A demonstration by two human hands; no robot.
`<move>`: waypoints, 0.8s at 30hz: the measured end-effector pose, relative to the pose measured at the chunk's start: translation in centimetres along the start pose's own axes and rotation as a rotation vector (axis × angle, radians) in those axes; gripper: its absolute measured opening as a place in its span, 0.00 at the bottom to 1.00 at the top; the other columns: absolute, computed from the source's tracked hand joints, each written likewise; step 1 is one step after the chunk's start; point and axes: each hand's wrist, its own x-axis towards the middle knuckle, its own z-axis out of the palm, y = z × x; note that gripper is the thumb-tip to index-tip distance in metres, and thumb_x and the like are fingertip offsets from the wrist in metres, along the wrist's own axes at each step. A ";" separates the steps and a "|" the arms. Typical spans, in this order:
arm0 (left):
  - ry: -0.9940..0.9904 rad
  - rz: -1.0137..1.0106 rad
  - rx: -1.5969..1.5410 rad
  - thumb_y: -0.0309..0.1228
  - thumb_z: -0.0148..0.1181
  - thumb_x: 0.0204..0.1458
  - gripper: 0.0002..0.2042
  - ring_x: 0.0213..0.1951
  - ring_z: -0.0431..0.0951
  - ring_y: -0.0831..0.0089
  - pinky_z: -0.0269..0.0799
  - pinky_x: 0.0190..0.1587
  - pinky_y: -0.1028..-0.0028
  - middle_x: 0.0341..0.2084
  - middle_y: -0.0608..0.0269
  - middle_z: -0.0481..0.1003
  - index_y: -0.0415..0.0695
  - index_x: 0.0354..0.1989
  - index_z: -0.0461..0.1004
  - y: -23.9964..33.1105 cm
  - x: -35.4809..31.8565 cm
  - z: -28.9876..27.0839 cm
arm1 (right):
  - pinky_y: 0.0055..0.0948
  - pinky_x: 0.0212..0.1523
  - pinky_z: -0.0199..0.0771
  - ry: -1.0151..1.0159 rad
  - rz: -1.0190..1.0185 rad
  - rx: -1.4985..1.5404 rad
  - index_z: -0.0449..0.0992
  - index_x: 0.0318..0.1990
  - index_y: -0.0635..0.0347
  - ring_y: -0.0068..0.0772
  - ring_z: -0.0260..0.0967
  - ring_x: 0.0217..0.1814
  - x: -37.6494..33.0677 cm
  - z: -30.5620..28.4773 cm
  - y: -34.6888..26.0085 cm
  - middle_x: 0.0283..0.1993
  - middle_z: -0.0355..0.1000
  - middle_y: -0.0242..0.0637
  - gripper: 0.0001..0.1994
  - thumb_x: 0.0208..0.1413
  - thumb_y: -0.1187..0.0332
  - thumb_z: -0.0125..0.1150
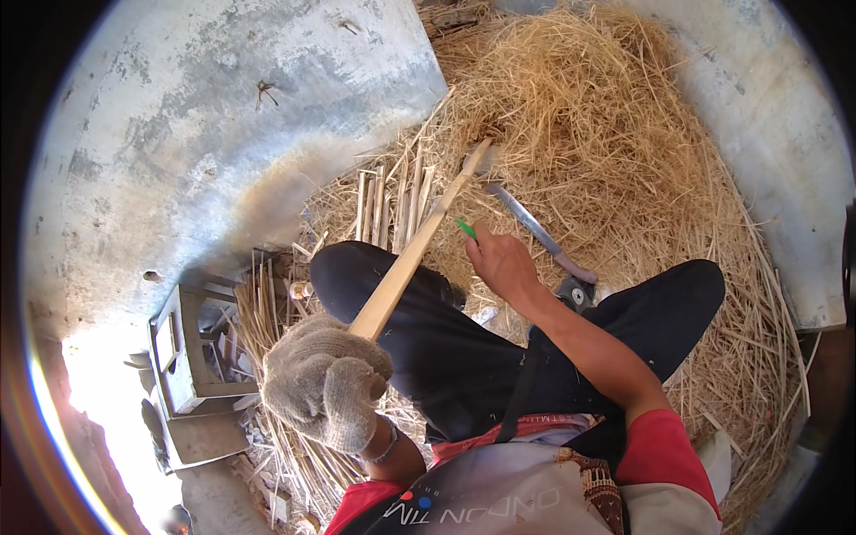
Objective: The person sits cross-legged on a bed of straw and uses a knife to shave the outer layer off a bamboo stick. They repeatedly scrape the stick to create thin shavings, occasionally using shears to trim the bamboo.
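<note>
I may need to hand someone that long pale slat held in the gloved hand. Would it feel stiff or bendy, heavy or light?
The slat runs straight from the gloved left hand with no sag, so probably fairly stiff. It looks thin and flat, so likely light. The right hand holds something small and green near it.

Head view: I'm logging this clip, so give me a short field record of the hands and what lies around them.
left hand: in a knitted work glove, closed around a long bamboo strip
right hand: bare, pinching a small green thing beside the strip
strip: slants up and away over the person's knee
long knife: lies on the shavings, untouched
ground cover: heap of straw-like shavings
left side: small wooden stool, cut strips
</note>
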 end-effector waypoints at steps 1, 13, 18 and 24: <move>-0.005 0.010 -0.032 0.29 0.59 0.45 0.14 0.08 0.67 0.70 0.66 0.20 0.72 0.06 0.60 0.69 0.42 0.10 0.70 0.2 0.5 0.4 | 0.57 0.28 0.74 -0.003 0.031 -0.029 0.69 0.42 0.61 0.63 0.74 0.26 0.9 0.7 1.7 0.23 0.73 0.55 0.12 0.64 0.60 0.51; 0.297 0.011 0.314 0.22 0.58 0.53 0.03 0.21 0.74 0.69 0.76 0.27 0.69 0.22 0.56 0.72 0.36 0.30 0.71 -2.2 -2.9 -1.9 | 0.60 0.35 0.76 0.043 0.130 -0.160 0.71 0.48 0.57 0.62 0.77 0.33 6.0 4.4 6.3 0.26 0.75 0.59 0.14 0.64 0.57 0.51; 0.502 -0.013 0.275 0.22 0.57 0.53 0.05 0.17 0.72 0.71 0.70 0.22 0.77 0.18 0.56 0.71 0.34 0.27 0.71 -4.0 -4.0 -1.9 | 0.54 0.28 0.77 0.022 0.051 -0.149 0.70 0.48 0.57 0.59 0.76 0.27 5.7 4.2 3.2 0.22 0.74 0.55 0.14 0.63 0.57 0.53; 0.461 -0.318 0.330 0.28 0.48 0.58 0.21 0.10 0.60 0.78 0.57 0.14 0.78 0.07 0.61 0.63 0.40 0.10 0.62 0.0 1.7 0.4 | 0.53 0.32 0.78 0.098 0.063 -0.189 0.71 0.46 0.61 0.59 0.77 0.30 6.2 4.8 4.4 0.26 0.75 0.55 0.16 0.67 0.56 0.47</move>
